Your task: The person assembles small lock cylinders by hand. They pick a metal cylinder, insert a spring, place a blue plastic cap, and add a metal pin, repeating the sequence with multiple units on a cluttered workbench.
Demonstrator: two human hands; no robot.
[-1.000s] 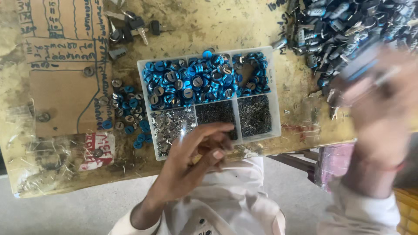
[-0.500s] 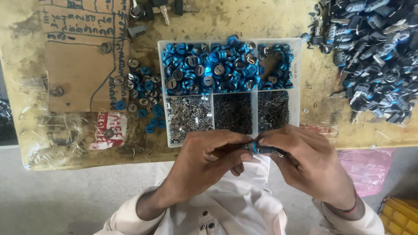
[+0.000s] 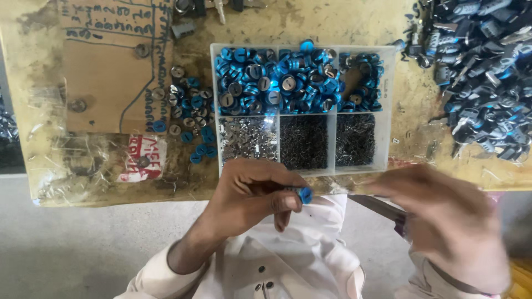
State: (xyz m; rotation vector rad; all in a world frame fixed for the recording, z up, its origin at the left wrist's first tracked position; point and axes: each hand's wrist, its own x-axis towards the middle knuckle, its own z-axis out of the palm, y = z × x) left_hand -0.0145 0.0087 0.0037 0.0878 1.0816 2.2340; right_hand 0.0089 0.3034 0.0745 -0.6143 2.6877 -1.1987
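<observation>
My left hand (image 3: 252, 194) pinches a small blue round cap (image 3: 305, 194) between thumb and fingers, just below the front edge of a clear compartment tray (image 3: 387, 111). The tray's upper cells hold several blue and grey round caps (image 3: 277, 80); its lower cells hold small silver parts (image 3: 247, 137) and dark fine pins (image 3: 303, 141). My right hand (image 3: 449, 221) is blurred at the lower right, apart from the left hand, fingers loosely curled; whether it holds anything is unclear.
A heap of dark and blue lock parts (image 3: 487, 72) lies at the upper right of the worn yellow table (image 3: 410, 138). Loose blue caps (image 3: 188, 119) and a cardboard sheet (image 3: 105, 72) lie left of the tray. Crumpled clear plastic (image 3: 77, 160) covers the left edge.
A second ago my right hand was raised near the parts heap. It then met my left hand at the blue cap. Now it has pulled away to the right.
</observation>
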